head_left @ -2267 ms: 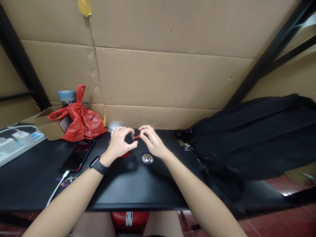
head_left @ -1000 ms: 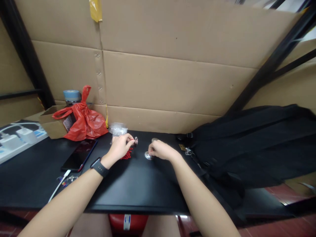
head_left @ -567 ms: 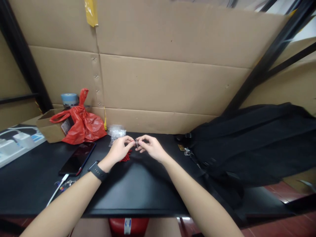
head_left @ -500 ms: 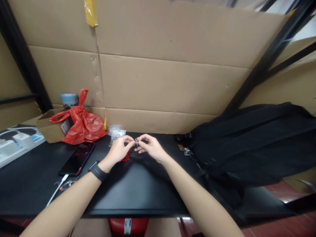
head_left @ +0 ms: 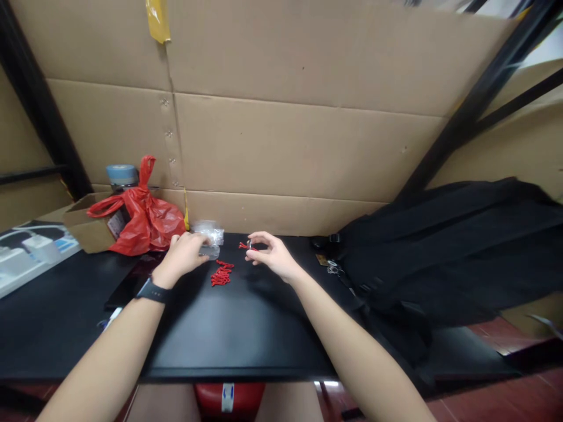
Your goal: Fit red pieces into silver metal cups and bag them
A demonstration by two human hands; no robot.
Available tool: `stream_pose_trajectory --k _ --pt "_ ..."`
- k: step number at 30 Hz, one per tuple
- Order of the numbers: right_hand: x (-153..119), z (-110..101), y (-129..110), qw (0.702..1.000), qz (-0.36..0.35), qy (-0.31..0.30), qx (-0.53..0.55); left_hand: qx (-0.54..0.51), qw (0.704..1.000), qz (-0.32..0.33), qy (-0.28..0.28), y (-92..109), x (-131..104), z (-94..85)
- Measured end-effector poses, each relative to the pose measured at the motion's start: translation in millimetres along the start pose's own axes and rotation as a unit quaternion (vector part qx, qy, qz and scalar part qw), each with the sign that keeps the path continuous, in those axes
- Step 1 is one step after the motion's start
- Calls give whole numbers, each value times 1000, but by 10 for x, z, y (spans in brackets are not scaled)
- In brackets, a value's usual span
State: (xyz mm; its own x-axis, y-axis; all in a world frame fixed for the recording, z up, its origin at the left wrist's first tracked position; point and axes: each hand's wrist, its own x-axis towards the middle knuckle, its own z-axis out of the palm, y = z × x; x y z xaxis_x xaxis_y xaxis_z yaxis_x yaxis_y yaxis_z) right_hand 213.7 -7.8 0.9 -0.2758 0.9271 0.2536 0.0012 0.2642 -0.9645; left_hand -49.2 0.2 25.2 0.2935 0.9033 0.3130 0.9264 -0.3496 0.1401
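My left hand (head_left: pixel 187 253) is at the small clear plastic bags (head_left: pixel 214 234), its thumb and fingers curled on the edge of the nearest clear plastic bag (head_left: pixel 213 252). Raised above the table, my right hand (head_left: pixel 276 258) pinches a small dark, shiny ring-like piece with red cord (head_left: pixel 243 245) sticking out to its left. The piece is too small to make out exactly. Between the hands, a heap of red cords (head_left: pixel 221 274) lies on the black table (head_left: pixel 237 334).
A red plastic bag (head_left: pixel 152 220) and an open cardboard box (head_left: pixel 88 225) stand at the back left, near a power strip (head_left: pixel 39 258). My left forearm partly covers a phone (head_left: pixel 132 278). On the right lie a black backpack (head_left: pixel 453 252) and keys (head_left: pixel 334 268).
My left hand has let go of the small piece and moved left to the plastic bags. My right hand keeps the piece, and the red cord heap is now uncovered.
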Motion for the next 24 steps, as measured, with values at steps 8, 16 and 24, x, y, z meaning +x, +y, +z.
stream_pose_trajectory --k 8,16,24 --pt "47 -169 15 994 -2 64 -88 54 997 13 -58 -187 69 143" --pt "66 -261 -15 992 -10 81 -94 50 998 6 22 -62 44 140" --pt "44 -391 -147 988 -51 104 -102 -74 988 111 72 620 3 273"
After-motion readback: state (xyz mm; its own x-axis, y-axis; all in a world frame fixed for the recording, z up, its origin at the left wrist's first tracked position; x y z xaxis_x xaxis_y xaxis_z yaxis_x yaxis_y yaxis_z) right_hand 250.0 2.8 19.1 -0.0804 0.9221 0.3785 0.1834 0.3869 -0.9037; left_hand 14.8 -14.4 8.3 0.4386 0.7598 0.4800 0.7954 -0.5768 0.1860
